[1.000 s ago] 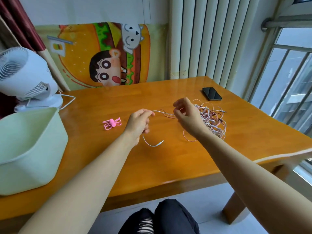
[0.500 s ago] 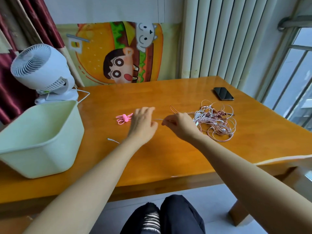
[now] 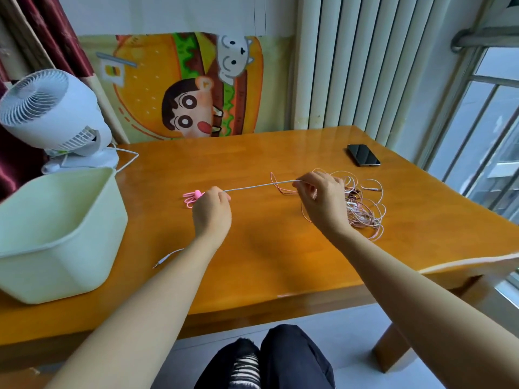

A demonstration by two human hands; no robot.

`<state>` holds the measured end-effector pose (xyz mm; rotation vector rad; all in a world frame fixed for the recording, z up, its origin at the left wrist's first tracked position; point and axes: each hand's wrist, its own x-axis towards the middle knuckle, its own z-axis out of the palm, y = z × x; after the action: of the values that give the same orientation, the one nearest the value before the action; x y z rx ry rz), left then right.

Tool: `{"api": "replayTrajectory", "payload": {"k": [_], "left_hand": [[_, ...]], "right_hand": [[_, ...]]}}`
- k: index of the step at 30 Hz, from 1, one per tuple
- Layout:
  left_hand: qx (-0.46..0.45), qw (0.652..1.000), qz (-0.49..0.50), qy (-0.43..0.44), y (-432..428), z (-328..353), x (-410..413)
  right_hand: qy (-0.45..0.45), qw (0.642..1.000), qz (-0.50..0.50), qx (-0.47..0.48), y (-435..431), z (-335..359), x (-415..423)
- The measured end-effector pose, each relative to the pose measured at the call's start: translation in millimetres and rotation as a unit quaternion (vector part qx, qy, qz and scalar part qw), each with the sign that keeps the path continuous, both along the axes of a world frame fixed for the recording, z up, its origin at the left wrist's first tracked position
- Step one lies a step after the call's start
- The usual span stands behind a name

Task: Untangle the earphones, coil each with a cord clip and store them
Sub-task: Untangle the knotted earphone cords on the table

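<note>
Looks like the untangling step: left hand [image 3: 212, 209] and right hand [image 3: 320, 197] each pinch a thin white earphone cord [image 3: 258, 186] taut between them, the tangled pink-and-white wire pile [image 3: 366, 216] sits at the right hand's 3 o'clock, so next probably means teasing it free gently.

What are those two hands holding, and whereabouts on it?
Both pinch one thin white earphone cord, stretched taut between them: the left hand at the stretch's left end, the right hand where it leaves the tangled pink-and-white earphone pile.
</note>
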<state>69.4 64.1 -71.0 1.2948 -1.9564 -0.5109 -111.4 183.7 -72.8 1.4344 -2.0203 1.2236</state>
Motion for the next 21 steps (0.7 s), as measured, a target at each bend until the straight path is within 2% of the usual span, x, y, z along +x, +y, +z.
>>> {"api": "replayTrajectory", "payload": {"k": [1,2,5,7,9,10,11,13,15,18,21], "left_hand": [[0.018,1.0,0.005,-0.011,-5,-4,1],[0.037,0.999,0.008,-0.032,-11,-10,1],[0.054,0.99,0.002,-0.129,-14,-17,3],[-0.064,0.988,-0.059,-0.126,-2,-14,2],[-0.227,0.956,-0.158,-0.1,13,-8,-3],[-0.268,0.936,-0.207,-0.099,18,-6,-10],[-0.26,0.924,-0.255,-0.113,22,-3,-15],[-0.121,0.929,-0.314,-0.155,28,0,-23],[-0.041,0.932,-0.299,-0.202,29,-6,-28],[-0.061,0.938,-0.253,-0.227,28,-16,-27],[-0.077,0.956,-0.231,-0.162,25,-19,-23]], "right_hand": [[0.007,1.0,0.023,-0.001,0,3,5],[-0.011,0.998,0.05,0.038,-1,4,10],[-0.07,0.957,0.092,0.265,-5,-4,15],[-0.067,0.957,0.095,0.267,-9,-11,18],[-0.063,0.97,0.102,0.213,-14,-12,24],[-0.055,0.974,0.106,0.193,-17,-11,26],[-0.048,0.977,0.115,0.175,-19,-10,28],[-0.042,0.978,0.133,0.157,-19,-6,28],[-0.046,0.974,0.152,0.163,-15,-6,27],[-0.099,0.956,0.14,0.237,-5,-17,18],[-0.07,0.935,0.067,0.34,4,-29,1]]}}
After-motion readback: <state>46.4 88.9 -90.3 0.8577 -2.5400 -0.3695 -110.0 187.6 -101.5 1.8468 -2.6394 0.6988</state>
